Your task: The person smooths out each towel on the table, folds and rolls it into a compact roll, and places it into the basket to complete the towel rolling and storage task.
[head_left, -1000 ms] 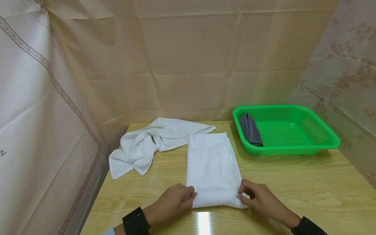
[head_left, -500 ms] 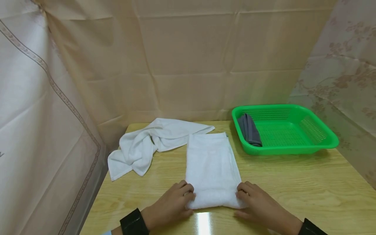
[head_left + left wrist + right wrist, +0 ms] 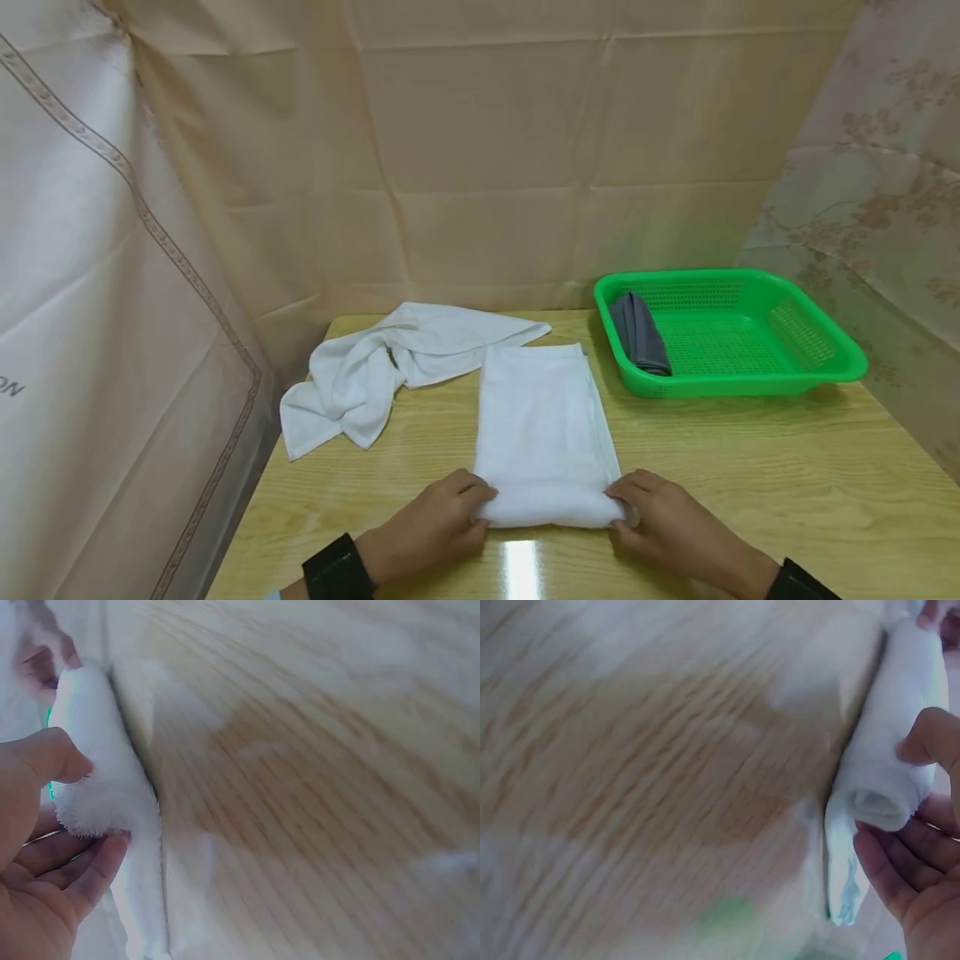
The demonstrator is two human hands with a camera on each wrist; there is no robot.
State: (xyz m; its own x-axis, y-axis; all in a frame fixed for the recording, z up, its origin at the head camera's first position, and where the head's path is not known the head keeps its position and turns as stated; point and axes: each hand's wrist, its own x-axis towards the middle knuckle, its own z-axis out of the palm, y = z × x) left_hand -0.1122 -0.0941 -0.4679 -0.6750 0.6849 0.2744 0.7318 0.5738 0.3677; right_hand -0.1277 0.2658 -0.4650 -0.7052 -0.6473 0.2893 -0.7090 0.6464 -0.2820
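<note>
The left hand (image 3: pixel 431 525) and right hand (image 3: pixel 667 521) are each pinching an end of the near edge of the folded white towel (image 3: pixel 542 425), which is curling into a small roll between them on the desk (image 3: pixel 750 467). Beyond the left hand, a crumpled white towel (image 3: pixel 375 367) is lying. Farther off, beyond the right hand, a green basket (image 3: pixel 817 367) is holding a grey cloth (image 3: pixel 639 333).
</note>
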